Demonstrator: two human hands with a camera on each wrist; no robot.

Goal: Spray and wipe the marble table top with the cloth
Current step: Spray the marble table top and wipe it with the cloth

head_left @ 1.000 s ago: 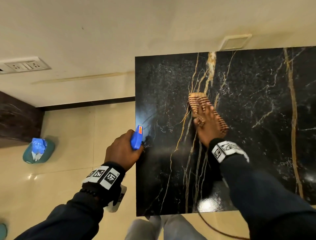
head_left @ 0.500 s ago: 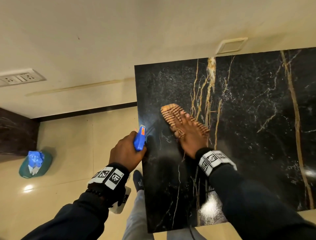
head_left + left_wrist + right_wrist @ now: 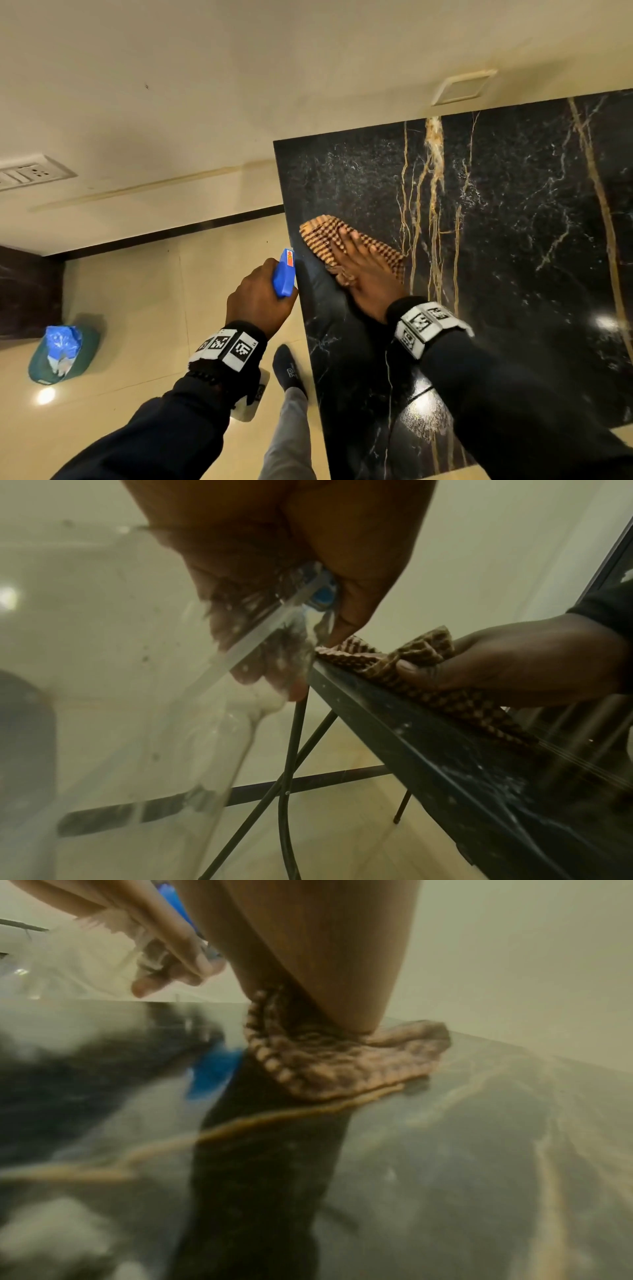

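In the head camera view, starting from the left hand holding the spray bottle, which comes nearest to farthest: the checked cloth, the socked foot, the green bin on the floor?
From the left hand:
1. Checked cloth, just right, on the marble.
2. Socked foot, just below on the floor; close to the cloth's distance.
3. Green bin, far left by the wall.

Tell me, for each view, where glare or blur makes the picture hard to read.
Head view: sharp; lamp glare on the black gold-veined marble table top near its front edge. Left wrist view: the clear plastic spray bottle with blue head is close and blurred. Right wrist view: marble smeared and hazy; only the brown checked cloth is readable.
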